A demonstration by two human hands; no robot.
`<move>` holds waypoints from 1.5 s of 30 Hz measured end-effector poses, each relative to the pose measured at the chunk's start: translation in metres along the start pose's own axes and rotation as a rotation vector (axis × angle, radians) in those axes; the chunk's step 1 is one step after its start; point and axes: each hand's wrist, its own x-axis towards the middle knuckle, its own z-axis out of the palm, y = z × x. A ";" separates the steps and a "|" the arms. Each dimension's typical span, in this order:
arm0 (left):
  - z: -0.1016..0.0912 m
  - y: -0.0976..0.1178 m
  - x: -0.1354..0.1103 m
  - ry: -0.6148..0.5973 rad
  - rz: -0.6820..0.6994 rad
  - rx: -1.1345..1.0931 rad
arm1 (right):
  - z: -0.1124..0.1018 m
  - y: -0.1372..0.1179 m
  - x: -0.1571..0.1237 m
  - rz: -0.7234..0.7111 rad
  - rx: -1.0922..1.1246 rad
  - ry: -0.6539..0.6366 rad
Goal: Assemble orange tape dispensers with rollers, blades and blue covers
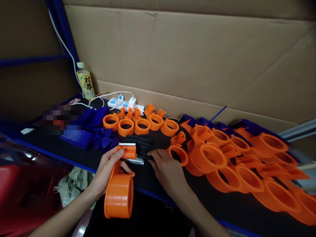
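Single head-worn view, looking forward and down — close over the black bench top (153, 184), cardboard wall (187, 56) behind

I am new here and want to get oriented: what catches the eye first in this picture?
The heap of orange plastic rings covering the right of the black table. At the front, the left hand holds an orange tape dispenser, and the right hand touches black strips beside it.

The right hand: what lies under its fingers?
The right hand rests fingertips on a pile of black strips on the black tabletop. Whatever lies beneath the palm is covered.
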 end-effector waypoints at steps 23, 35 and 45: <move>0.006 -0.020 0.001 -0.184 0.156 0.169 | -0.003 -0.027 0.002 -0.097 0.577 0.419; 0.017 -0.004 0.003 -0.062 0.114 0.088 | 0.005 -0.038 -0.001 -0.144 0.462 0.474; 0.006 -0.021 0.000 -0.013 0.016 0.051 | 0.013 -0.042 -0.002 -0.265 0.423 0.470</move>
